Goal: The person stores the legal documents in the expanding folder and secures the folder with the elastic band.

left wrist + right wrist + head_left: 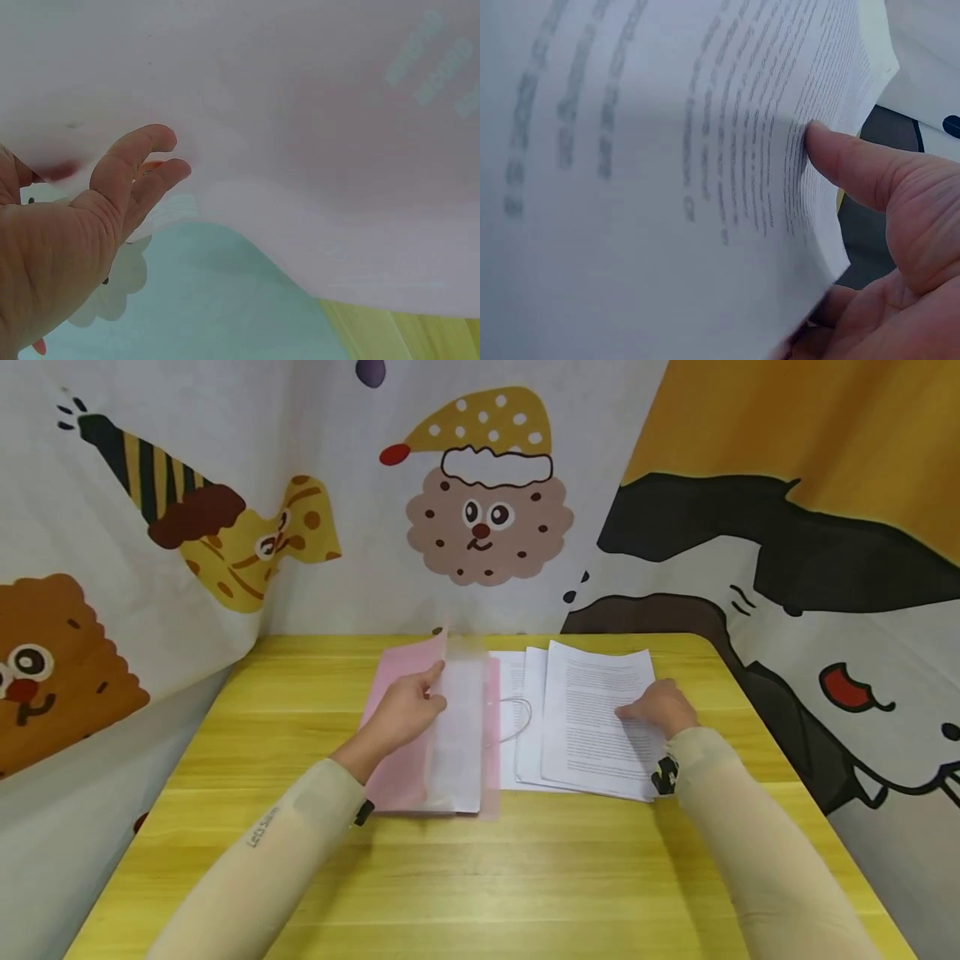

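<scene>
A pink translucent folder (397, 760) lies opened out on the table. My left hand (405, 710) is at its raised cover, which fills much of the left wrist view; the hand (67, 240) pinches the edge, with one fingertip showing blurred through the film. White sheets (459, 760) lie beside the cover, left of the pink spine strip (492, 760). A thin pale binding loop (517, 718) arches out from that strip. On the right, my right hand (663, 706) grips a stack of printed paper (600, 718). Its thumb (847, 161) presses the printed side, fingers behind the bent edge.
The yellow wood-grain table (480, 893) extends in front of the folder and papers. Behind it hangs a cartoon-printed curtain (322, 410), which also drapes down along both sides. More white sheets (510, 664) lie under the stack, next to the spine strip.
</scene>
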Motion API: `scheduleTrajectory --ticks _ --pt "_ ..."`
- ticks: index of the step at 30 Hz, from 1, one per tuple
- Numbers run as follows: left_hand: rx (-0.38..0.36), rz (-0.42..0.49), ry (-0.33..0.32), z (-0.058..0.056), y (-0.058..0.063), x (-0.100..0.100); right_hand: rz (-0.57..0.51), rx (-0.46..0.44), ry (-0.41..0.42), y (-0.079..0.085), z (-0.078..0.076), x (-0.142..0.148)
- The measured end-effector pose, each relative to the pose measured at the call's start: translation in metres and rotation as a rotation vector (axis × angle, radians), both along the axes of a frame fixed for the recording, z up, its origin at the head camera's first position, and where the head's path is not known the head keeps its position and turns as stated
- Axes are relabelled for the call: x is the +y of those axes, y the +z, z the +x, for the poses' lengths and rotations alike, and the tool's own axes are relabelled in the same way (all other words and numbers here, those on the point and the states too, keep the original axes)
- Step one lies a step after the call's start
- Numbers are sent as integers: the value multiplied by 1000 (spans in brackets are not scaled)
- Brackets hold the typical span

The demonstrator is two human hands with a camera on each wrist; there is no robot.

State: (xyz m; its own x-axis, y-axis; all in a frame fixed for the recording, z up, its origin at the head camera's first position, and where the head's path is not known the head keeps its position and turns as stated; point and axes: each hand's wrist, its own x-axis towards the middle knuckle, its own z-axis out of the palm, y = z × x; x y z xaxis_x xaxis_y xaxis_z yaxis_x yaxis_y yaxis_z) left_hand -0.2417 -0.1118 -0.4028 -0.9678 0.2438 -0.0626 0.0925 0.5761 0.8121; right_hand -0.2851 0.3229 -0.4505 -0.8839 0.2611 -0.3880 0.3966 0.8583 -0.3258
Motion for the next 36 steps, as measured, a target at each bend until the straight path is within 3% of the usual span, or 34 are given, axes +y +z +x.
scheduleTrajectory --ticks 3,6,10,14,17,21,26,30,36 --pt "13 3 -2 0 2 -4 -62 43 -18 -2 0 2" --pt "37 2 -2 0 6 -8 -199 146 -30 -6 0 10" --pt "58 -3 -9 -3 7 -9 -386 232 21 -12 5 29" --pt "49 3 -32 -6 8 -15 -404 263 96 -8 20 36" --pt "32 13 -50 -8 10 -23 -378 304 102 -2 33 36" --pt "11 24 -51 -6 13 -33 -422 231 133 1 43 36" --pt "-9 51 -50 -3 16 -41 -403 116 208 2 51 34" --pt "-21 59 -62 -1 17 -42 -393 161 197 9 56 33" --pt "-27 62 -65 0 17 -43 -595 241 111 28 56 25"
